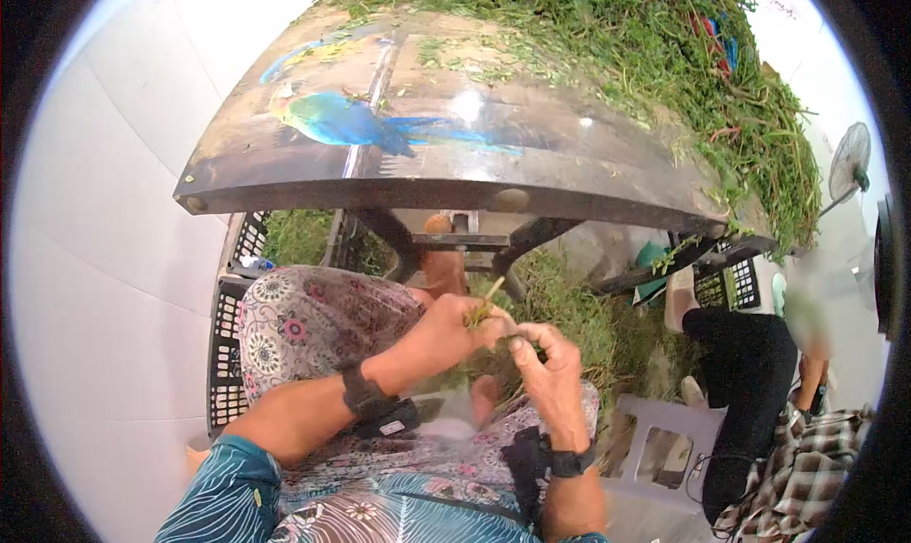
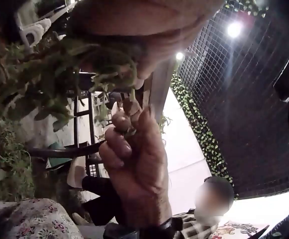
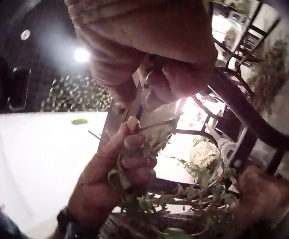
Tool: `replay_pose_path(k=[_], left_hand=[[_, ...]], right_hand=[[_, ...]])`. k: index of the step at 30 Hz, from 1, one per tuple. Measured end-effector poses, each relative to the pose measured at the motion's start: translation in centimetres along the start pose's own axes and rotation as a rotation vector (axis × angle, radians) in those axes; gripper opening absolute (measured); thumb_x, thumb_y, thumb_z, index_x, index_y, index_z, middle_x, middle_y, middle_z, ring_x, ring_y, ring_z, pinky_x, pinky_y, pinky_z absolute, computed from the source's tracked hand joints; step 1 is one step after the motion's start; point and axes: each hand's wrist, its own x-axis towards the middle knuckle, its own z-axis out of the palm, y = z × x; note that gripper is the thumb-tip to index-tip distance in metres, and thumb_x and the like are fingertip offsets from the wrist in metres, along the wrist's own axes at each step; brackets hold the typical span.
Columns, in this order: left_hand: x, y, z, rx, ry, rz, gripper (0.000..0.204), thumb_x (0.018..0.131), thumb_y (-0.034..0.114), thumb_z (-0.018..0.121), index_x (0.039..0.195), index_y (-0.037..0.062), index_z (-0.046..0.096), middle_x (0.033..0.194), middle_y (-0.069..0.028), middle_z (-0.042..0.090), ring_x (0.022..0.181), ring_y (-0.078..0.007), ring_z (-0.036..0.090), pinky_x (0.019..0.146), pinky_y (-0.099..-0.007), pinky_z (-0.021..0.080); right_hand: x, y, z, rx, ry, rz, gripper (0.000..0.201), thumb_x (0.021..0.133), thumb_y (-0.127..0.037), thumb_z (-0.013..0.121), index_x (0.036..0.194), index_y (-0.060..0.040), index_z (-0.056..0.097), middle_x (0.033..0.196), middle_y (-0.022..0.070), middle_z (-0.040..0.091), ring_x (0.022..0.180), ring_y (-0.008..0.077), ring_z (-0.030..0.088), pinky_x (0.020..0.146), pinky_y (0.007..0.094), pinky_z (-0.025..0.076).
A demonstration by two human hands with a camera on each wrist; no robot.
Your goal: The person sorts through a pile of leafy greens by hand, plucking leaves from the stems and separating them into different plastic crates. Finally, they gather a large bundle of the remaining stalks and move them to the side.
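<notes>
Both hands, left [image 1: 446,330] and right [image 1: 546,353], pinch one herb sprig [image 1: 486,306] between them

Table [image 1: 285,178] hides crates; seated person's [image 1: 759,353] face blurred

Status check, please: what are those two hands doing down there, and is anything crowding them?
Left hand and right hand both pinch a leafy green sprig. Hands meet over the lap. Table edge sits just ahead, not touching.
</notes>
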Motion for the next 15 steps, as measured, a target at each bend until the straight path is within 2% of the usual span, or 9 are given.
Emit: replay_pose_path(k=[3, 4, 7, 8, 9, 11, 14, 15], left_hand=[[-0.1, -0.4, 0.2, 0.013, 0.005, 0.029, 0.017, 0.085, 0.011, 0.054, 0.092, -0.0012, 0.064, 0.071, 0.0008, 0.058, 0.068, -0.0057, 0.051, 0.060, -0.0241, 0.043], [0.0, -0.3, 0.1, 0.025, -0.009, 0.098, 0.019, 0.085, 0.008, 0.052, 0.098, -0.0010, 0.061, 0.074, -0.0007, 0.060, 0.068, -0.0064, 0.051, 0.060, -0.0237, 0.044], [0.2, -0.9, 0.3, -0.163, 0.019, 0.027, 0.024, 0.086, 0.008, 0.050, 0.108, -0.0001, 0.057, 0.075, -0.0015, 0.060, 0.068, -0.0069, 0.053, 0.060, -0.0235, 0.044], [0.5, -2.2, 0.4, -0.178, -0.005, 0.062, 0.029, 0.087, 0.007, 0.048, 0.116, 0.0016, 0.051, 0.074, -0.0010, 0.059, 0.064, -0.0070, 0.052, 0.057, -0.0222, 0.043], [0.4, -2.1, 0.4, -0.243, -0.026, 0.037, 0.029, 0.089, 0.010, 0.048, 0.116, 0.0025, 0.051, 0.075, -0.0004, 0.058, 0.065, -0.0063, 0.051, 0.057, -0.0212, 0.042], [0.1, -1.7, 0.3, -0.376, -0.065, -0.036, 0.028, 0.092, 0.017, 0.048, 0.117, 0.0044, 0.049, 0.078, 0.0008, 0.057, 0.065, -0.0051, 0.048, 0.055, -0.0192, 0.040], [0.1, -1.8, -0.7, -0.427, -0.024, -0.016, 0.031, 0.090, 0.018, 0.049, 0.118, 0.0043, 0.048, 0.078, 0.0002, 0.058, 0.061, -0.0046, 0.045, 0.054, -0.0178, 0.038], [0.1, -2.0, -1.0, -0.456, 0.001, -0.019, 0.032, 0.090, 0.018, 0.050, 0.118, 0.0040, 0.048, 0.078, 0.0001, 0.058, 0.061, -0.0044, 0.045, 0.054, -0.0175, 0.038]], right_hand=[[-0.1, 0.2, -0.3, -0.026, 0.016, -0.016, 0.016, 0.078, -0.010, 0.059, 0.089, 0.0009, 0.062, 0.081, 0.0128, 0.062, 0.077, 0.0214, 0.061, 0.070, 0.0295, 0.046], [-0.3, -0.6, -0.9, -0.038, 0.068, 0.020, 0.012, 0.078, -0.007, 0.058, 0.086, 0.0002, 0.062, 0.079, 0.0102, 0.063, 0.073, 0.0178, 0.060, 0.067, 0.0287, 0.047], [0.8, -2.2, -3.4, 0.041, 0.331, -0.018, 0.009, 0.078, -0.002, 0.057, 0.084, -0.0008, 0.063, 0.077, 0.0063, 0.063, 0.069, 0.0122, 0.057, 0.064, 0.0259, 0.046], [2.6, -3.3, -4.5, -0.087, 0.460, -0.224, 0.009, 0.077, 0.001, 0.056, 0.083, -0.0024, 0.063, 0.079, 0.0028, 0.062, 0.068, 0.0074, 0.054, 0.060, 0.0221, 0.044], [4.9, -2.8, -6.0, -0.143, 0.533, -0.380, 0.008, 0.082, -0.004, 0.053, 0.086, -0.0044, 0.060, 0.074, -0.0011, 0.053, 0.058, 0.0036, 0.043, 0.048, 0.0172, 0.033], [8.9, -10.0, -7.7, 0.029, 0.521, -0.206, 0.011, 0.085, -0.010, 0.053, 0.092, -0.0040, 0.059, 0.068, -0.0024, 0.049, 0.054, 0.0026, 0.038, 0.045, 0.0179, 0.029], [8.4, -10.4, -7.6, 0.135, 0.452, -0.239, 0.014, 0.087, -0.014, 0.051, 0.094, -0.0043, 0.058, 0.064, -0.0036, 0.048, 0.050, 0.0026, 0.035, 0.043, 0.0181, 0.027], [7.7, -8.9, -7.2, 0.177, 0.350, -0.192, 0.013, 0.086, -0.014, 0.052, 0.094, -0.0053, 0.058, 0.062, -0.0038, 0.048, 0.049, 0.0028, 0.036, 0.043, 0.0178, 0.027]])
